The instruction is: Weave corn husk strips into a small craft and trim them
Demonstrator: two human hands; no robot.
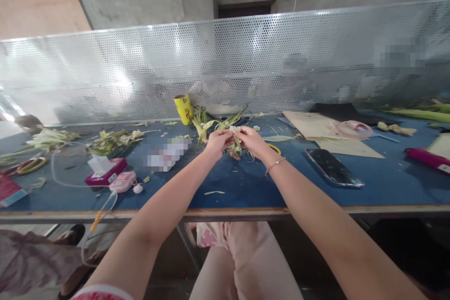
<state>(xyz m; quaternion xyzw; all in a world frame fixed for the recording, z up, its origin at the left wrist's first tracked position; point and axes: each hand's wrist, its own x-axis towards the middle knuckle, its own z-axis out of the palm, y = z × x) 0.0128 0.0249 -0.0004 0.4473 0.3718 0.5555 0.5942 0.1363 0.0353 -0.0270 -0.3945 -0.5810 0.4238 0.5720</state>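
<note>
My left hand [218, 142] and my right hand [252, 141] meet over the middle of the blue table [246, 192]. Between their pinched fingertips is a pale whitish-green strip of plant leaf [234, 129]; its exact kind is too small to make out. Just below the fingers lies a small brownish plant scrap [235, 153]. Loose green and yellowish leaves [202, 126] are heaped behind my left hand. Beside my right wrist, a yellow loop [274, 148] is partly hidden.
A yellow tube [183, 108] stands near the perforated metal screen [225, 56]. Leftward are a magenta tissue box [117, 167], a pink corded case [122, 182] and yellow-handled scissors [32, 165]. Rightward lie a phone [333, 168], brown paper [309, 126] and a pink ring [351, 129].
</note>
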